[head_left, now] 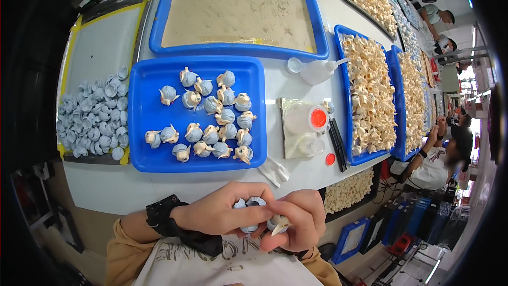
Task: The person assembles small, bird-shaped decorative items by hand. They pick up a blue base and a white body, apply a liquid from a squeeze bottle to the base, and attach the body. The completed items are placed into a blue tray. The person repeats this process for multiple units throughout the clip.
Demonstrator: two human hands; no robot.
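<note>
Close to my body, my left hand is closed around a few grey-blue cup-shaped hair pieces. Facing it, my right hand pinches a small cream figurine head with a pointed ear; the hands nearly meet. Beyond them a blue tray carries several assembled heads with grey-blue hair, spaced apart. Further left, a heap of loose hair pieces lies on a yellow-edged board. Fingers hide part of what I hold.
A blue tray of sandy material lies at the back. To the right are a squeeze bottle, a jar with red contents, black pens, white gloves and a blue tray of cream parts. A co-worker sits at right.
</note>
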